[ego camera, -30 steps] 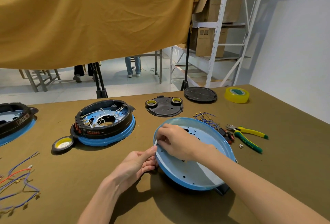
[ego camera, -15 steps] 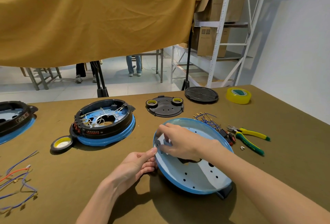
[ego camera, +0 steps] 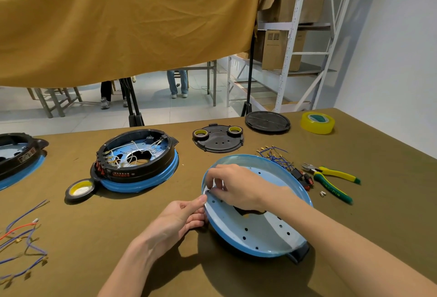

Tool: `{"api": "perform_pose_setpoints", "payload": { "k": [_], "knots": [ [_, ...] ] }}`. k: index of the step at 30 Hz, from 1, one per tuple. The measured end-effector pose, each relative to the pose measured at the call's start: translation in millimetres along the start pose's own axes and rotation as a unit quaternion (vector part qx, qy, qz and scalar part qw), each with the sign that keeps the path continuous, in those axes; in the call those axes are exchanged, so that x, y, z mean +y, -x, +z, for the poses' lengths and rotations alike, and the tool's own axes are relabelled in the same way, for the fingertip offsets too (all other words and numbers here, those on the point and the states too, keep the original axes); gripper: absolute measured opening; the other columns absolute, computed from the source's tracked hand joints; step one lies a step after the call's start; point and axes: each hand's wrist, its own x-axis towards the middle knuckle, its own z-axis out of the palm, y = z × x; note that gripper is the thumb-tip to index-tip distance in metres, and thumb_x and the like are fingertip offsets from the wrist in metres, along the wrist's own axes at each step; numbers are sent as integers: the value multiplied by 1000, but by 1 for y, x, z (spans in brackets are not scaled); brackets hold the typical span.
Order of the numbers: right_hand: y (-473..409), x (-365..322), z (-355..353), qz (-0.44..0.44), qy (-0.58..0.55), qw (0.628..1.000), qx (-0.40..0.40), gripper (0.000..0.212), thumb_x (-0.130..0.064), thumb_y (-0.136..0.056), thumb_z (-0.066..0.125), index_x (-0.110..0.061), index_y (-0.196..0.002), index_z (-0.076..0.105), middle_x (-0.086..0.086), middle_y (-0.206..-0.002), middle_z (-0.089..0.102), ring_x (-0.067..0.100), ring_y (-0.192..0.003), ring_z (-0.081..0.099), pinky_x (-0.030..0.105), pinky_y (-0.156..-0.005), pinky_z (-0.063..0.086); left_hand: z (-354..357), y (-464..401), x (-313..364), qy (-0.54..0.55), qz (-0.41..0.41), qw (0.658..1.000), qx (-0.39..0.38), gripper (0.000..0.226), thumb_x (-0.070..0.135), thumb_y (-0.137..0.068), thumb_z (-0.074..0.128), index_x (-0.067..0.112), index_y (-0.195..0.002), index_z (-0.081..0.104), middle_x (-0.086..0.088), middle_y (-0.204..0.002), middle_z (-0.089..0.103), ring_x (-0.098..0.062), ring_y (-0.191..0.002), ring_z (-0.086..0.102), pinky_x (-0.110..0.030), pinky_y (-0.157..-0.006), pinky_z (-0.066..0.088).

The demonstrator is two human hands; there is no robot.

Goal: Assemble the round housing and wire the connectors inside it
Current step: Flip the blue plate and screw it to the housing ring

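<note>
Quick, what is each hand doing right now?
Left hand: grips the near-left rim of the round blue metal pan.
Right hand: fingers curled inside the pan, pinching something too small to tell.

- Right hand (ego camera: 238, 186) fingertips hide whatever small part they pinch inside blue pan (ego camera: 290, 232).
- Second housing (ego camera: 16, 157) cut by left edge.
- Loose wires (ego camera: 21, 244) run off left edge.
- Pliers (ego camera: 331, 179) print too small to read.
- Standing people (ego camera: 177, 82) hidden above the legs by cloth (ego camera: 123, 19).
</note>
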Motion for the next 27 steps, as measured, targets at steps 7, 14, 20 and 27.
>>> {"api": "perform_pose_setpoints", "payload": {
  "k": [7,14,20,27],
  "knots": [
    [2,3,1,6,-23,1000,13,14,-42,-98,61,-33,-106,54,-14,-94,55,7,-82,53,29,-68,47,-2,2,0,-5,-1,1000,-6,105,64,-43,97,0,-121,66,-15,-110,77,-24,-106,74,-31,-86,59],
    [-1,0,5,6,13,1000,19,15,-45,-99,59,-31,-102,55,-13,-97,50,11,-84,53,32,-71,49,-2,3,1,-1,-3,1000,-7,102,63,-46,97,0,-120,66,-15,-110,77,-24,-107,74,-30,-85,59],
    [-1,0,5,5,24,999,22,21,-48,-98,60,-28,-92,60,-12,-95,51,11,-83,54,30,-68,47,-1,3,2,3,-9,1000,-3,104,64,-45,97,1,-122,64,-14,-110,77,-24,-108,73,-33,-91,58],
    [0,0,5,-6,5,1000,26,12,-38,-101,57,-27,-102,61,-10,-98,56,12,-85,55,34,-72,49,0,5,4,3,-10,1000,-2,107,64,-43,97,0,-122,64,-14,-110,77,-24,-107,74,-34,-93,58]
  ]
}}
